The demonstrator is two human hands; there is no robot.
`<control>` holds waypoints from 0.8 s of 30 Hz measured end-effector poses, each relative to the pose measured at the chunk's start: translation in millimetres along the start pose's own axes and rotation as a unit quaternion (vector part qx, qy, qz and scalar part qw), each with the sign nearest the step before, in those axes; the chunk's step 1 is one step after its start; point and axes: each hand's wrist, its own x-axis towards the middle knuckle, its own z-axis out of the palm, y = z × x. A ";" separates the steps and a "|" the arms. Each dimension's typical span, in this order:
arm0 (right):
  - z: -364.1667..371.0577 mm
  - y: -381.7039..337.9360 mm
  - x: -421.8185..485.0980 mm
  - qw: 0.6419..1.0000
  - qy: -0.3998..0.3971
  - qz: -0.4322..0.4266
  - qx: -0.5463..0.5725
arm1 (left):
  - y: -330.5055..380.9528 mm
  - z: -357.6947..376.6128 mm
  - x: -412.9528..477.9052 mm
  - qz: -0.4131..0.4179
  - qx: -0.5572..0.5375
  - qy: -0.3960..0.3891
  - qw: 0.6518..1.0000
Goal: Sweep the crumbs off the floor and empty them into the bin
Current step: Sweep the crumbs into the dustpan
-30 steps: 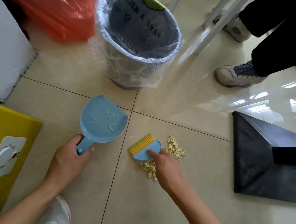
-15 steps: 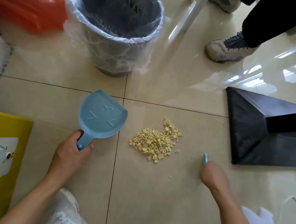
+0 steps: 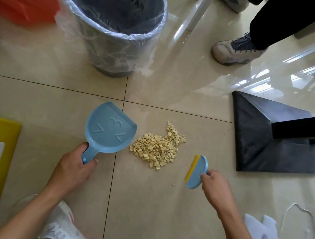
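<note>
A heap of pale yellow crumbs [image 3: 156, 148] lies on the beige tiled floor in the middle. My left hand [image 3: 74, 167] grips the handle of a light blue dustpan [image 3: 110, 129], which lies flat just left of the heap, its open edge toward the crumbs. My right hand [image 3: 216, 187] holds a small blue brush [image 3: 196, 171] with yellow bristles, to the right of the heap and a little apart from it. A grey bin [image 3: 120, 44] lined with a clear plastic bag stands behind, beyond the dustpan.
A black stand base [image 3: 256, 133] sits on the right. Another person's shoe [image 3: 234, 50] and dark trouser leg stand behind it. A yellow box [image 3: 4, 149] is at the left edge, an orange bag [image 3: 23, 5] at top left, my own shoe [image 3: 60, 226] below.
My right hand swept the brush off the crumbs and out to the right, leaving them gathered in one heap, then turned the bristles back toward it. The dustpan has stayed put.
</note>
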 end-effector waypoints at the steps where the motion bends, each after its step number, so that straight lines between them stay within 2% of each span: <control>1: -0.9 11.0 -4.9 0.999 -0.005 0.010 -0.048 | -1.1 -0.6 -0.1 0.000 0.003 -0.009 1.000; 3: 7.0 19.2 -13.4 0.987 -0.039 0.034 -0.153 | -3.4 -8.2 1.5 -0.002 0.014 -0.032 0.999; 4: 15.3 17.4 -15.5 0.982 -0.061 0.042 -0.172 | -5.6 -15.3 3.5 0.002 0.024 -0.044 0.999; 7: 41.2 -6.5 -13.9 0.985 -0.101 0.029 -0.134 | -14.9 -42.4 13.1 0.007 0.066 -0.072 0.995; 14: 44.4 -83.6 1.1 0.998 -0.051 -0.029 0.029 | -25.6 -82.9 27.3 -0.008 0.157 -0.131 0.979; 18: 20.4 -83.1 9.9 0.997 -0.007 -0.072 0.014 | -12.3 -75.5 26.1 0.005 0.132 -0.136 0.982; 21: -5.5 -72.8 26.1 0.998 0.034 -0.052 -0.032 | -2.5 -72.9 33.8 0.017 0.134 -0.122 0.983; 24: -28.7 -64.2 49.8 0.994 0.075 -0.016 -0.073 | 6.3 -79.3 38.3 0.016 0.181 -0.149 0.972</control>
